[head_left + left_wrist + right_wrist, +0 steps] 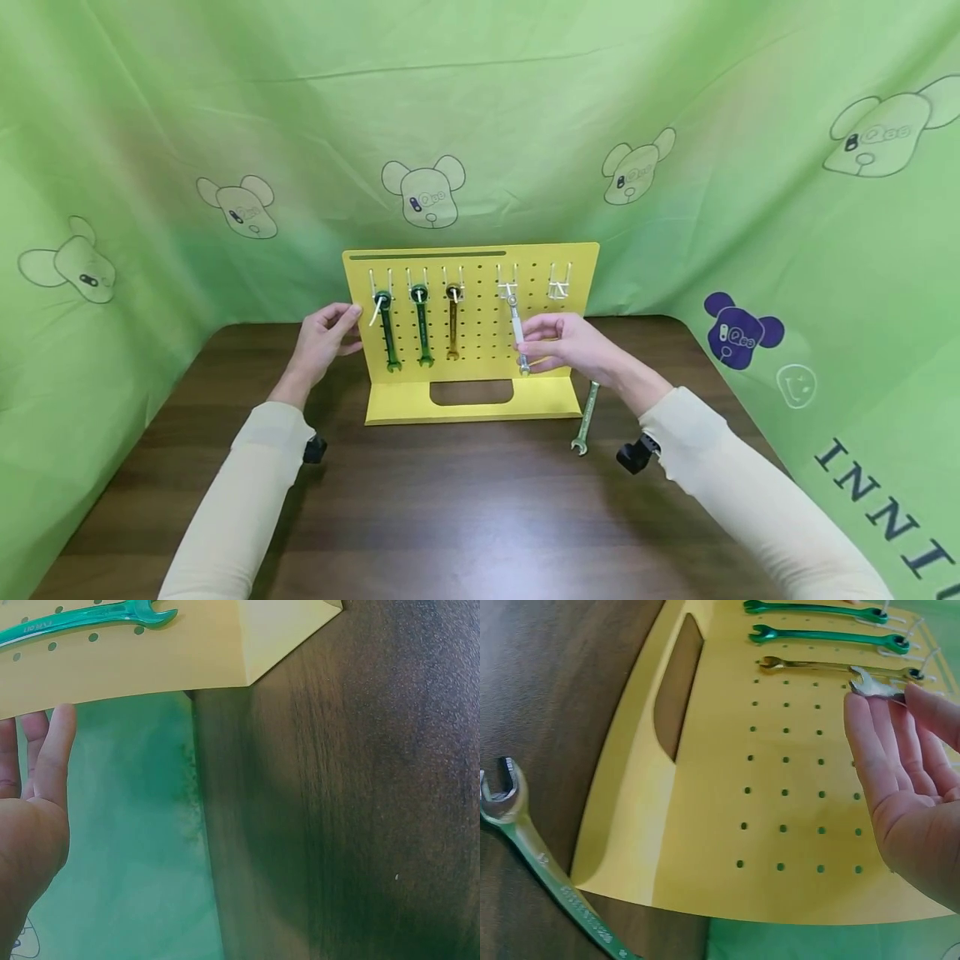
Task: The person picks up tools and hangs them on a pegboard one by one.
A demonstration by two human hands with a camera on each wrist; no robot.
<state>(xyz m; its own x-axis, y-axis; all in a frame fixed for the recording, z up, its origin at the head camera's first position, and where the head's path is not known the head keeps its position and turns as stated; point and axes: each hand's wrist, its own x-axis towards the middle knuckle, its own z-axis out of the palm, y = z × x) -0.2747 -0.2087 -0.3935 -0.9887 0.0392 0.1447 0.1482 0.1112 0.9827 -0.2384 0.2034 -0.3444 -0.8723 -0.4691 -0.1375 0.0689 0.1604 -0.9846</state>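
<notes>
A yellow pegboard (pixel 480 333) stands upright on the table. My left hand (pixel 321 340) is at its left edge, thumb at the front, other fingers partly hidden by the board; the left wrist view shows the fingertips (pixel 64 712) meeting that edge. My right hand (pixel 566 342) pinches a silver wrench (pixel 517 327), its ring end up by a white hook (pixel 507 283) and its open jaw end down. Whether the ring is around the hook I cannot tell. Two green wrenches (pixel 387 333) and a gold-coloured wrench (pixel 453 327) hang from hooks on the left half.
Another greenish wrench (pixel 585 421) lies on the brown table (pixel 465 517) beside the board's right foot. A white hook (pixel 558 285) at the board's upper right bears no wrench. Green printed cloth (pixel 525 108) surrounds the table at the back and sides.
</notes>
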